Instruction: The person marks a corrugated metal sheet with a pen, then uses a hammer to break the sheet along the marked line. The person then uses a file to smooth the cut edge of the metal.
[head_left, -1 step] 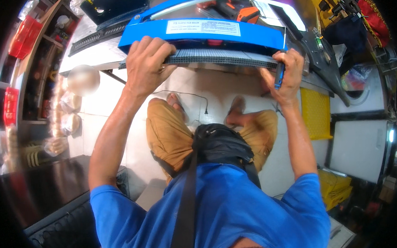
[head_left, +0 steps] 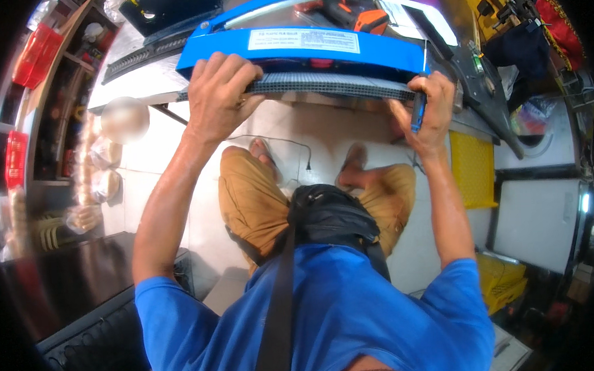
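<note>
A blue plastic film sealer [head_left: 225, 51] with a white label lies at the near edge of the table. Its long blue sealing arm [head_left: 282, 2] is behind the body. Along the near side runs a grey ribbed strip [head_left: 332, 87] with a dark, cell-like edge. My left hand [head_left: 217, 99] is closed over the left end of the sealer's near side, its thumb by the ribbed strip. At the other end, my right hand [head_left: 434, 106] is closed on a screwdriver [head_left: 418, 112] with a blue handle, its thin shaft pointing away. My right thumb is close to the strip's end.
Behind the sealer are an orange-and-black tool [head_left: 371, 22] and a white sheet [head_left: 409, 25]. A black slotted bar [head_left: 146, 61] lies to the left. A cord with a plug [head_left: 308, 165] trails on the floor. Yellow crates [head_left: 472, 170] stand at the right.
</note>
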`<action>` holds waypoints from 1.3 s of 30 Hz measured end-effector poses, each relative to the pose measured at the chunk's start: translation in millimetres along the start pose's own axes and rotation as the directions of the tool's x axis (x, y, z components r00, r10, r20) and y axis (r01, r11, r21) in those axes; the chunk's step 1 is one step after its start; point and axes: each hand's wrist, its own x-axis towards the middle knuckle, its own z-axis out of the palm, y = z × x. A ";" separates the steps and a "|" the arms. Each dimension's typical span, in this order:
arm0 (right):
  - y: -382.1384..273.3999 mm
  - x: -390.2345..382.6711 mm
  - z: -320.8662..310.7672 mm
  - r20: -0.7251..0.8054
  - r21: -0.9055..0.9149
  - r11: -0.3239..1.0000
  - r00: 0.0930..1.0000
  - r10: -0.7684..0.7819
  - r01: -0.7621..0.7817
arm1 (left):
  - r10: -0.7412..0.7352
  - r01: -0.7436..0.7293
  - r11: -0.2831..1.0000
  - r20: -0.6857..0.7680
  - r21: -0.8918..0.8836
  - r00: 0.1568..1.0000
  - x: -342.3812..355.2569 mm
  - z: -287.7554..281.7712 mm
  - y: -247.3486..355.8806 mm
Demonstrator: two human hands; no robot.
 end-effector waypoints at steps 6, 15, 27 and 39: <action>-1.5 4.9 4.7 -0.004 0.006 0.998 0.998 0.057 -0.057 | 0.033 -0.032 0.999 -0.130 0.015 0.991 9.9 1.3 -2.2; -3.2 -6.6 2.4 0.063 -0.062 0.998 0.998 -0.016 0.020 | 0.054 -0.065 0.991 -0.100 -0.113 0.994 -1.9 -1.1 12.4; -9.7 -8.5 6.0 0.069 0.057 0.995 0.995 0.078 -0.082 | -0.082 0.081 0.997 0.275 0.017 0.958 64.1 16.0 -21.4; -5.6 -11.0 8.3 -0.017 0.087 0.995 0.998 -0.052 0.053 | -0.077 0.123 0.991 0.511 -0.057 0.856 84.3 10.9 -24.4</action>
